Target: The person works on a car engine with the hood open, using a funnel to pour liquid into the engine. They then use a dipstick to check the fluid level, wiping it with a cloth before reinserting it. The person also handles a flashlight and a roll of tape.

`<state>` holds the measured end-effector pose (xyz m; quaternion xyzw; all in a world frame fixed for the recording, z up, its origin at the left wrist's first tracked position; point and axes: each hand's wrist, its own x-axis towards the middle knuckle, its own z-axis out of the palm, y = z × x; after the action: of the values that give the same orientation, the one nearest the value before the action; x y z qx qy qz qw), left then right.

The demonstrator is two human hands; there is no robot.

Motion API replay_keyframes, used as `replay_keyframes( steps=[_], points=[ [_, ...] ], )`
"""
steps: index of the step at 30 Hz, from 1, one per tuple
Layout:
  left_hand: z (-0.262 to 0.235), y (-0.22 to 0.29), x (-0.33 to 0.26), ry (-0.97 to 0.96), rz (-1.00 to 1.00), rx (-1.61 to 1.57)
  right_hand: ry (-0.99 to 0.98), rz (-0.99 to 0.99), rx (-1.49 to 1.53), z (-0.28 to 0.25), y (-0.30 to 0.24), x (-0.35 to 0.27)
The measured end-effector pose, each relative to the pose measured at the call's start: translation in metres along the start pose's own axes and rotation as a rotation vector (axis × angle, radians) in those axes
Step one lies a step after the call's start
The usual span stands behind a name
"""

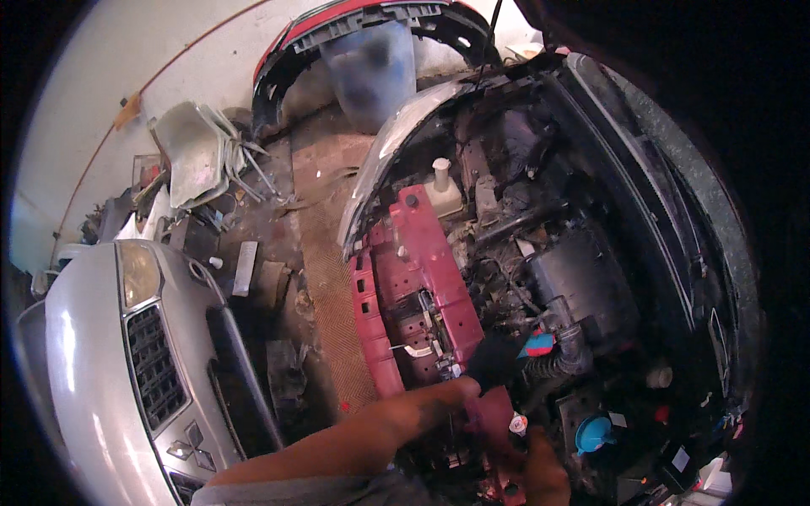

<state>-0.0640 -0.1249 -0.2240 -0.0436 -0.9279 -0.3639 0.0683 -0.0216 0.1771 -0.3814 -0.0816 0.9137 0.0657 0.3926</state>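
Left forearm [354, 438], left hand [492, 363], right hand [547, 472] beside labelled cap [518, 424], both hands' fingers unclear, three-diamond badge [194, 438]

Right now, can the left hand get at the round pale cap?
Probably yes: the left hand is close by, and the round pale cap has its top exposed, with nothing visible covering it.

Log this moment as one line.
left hand: near ribbed intake hose, grip unclear | right hand: near radiator cap, grip unclear | blue funnel: right of both hands
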Motion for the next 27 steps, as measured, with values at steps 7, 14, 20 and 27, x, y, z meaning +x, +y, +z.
replay_keyframes(
  steps=[7,14,20,27],
  points=[
    [0.006,0.0,0.002,0.014,0.024,-0.062,-0.01,-0.05,-0.07,-0.018,-0.006,-0.015],
    [0.02,-0.009,-0.006,0.096,0.054,-0.034,-0.052,-0.175,-0.165,-0.125,-0.037,-0.096],
    [-0.027,0.022,-0.002,-0.056,-0.088,-0.081,0.024,0.018,-0.185,-0.089,0.047,-0.136],
    [-0.008,0.002,-0.005,0.015,-0.007,-0.117,0.167,0.211,-0.002,-0.099,0.089,-0.246]
  ],
)
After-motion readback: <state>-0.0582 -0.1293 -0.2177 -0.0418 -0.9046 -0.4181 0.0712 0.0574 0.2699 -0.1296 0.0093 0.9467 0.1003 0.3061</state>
